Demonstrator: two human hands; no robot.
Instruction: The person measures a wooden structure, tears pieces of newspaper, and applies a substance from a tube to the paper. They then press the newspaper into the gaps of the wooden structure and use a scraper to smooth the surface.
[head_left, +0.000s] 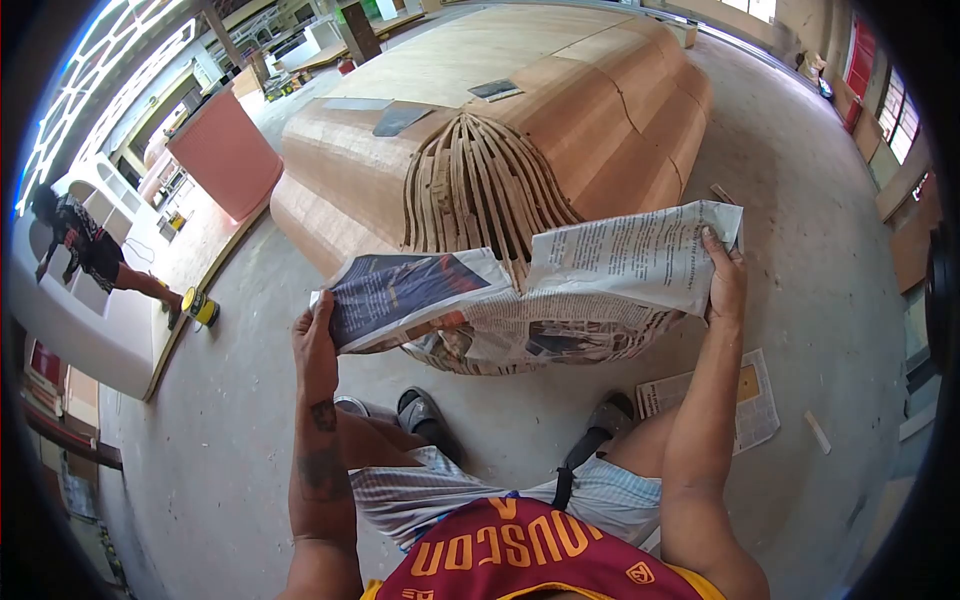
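Observation:
A wide newspaper sheet stretches across in front of me, held at both ends. My left hand pinches its left edge, thumb on top, beside a dark printed panel. At the far right corner my right hand grips the sheet with the thumb over the print. Behind and beneath it stands a large wooden form with a rounded end of thin curved slats. More newspaper shows low on that end, partly hidden by the sheet.
Another newspaper lies on the floor by my right foot, with a thin strip farther right. A bucket rim shows near my left leg. At left, a person bends over a white curved piece, near a yellow-black bucket.

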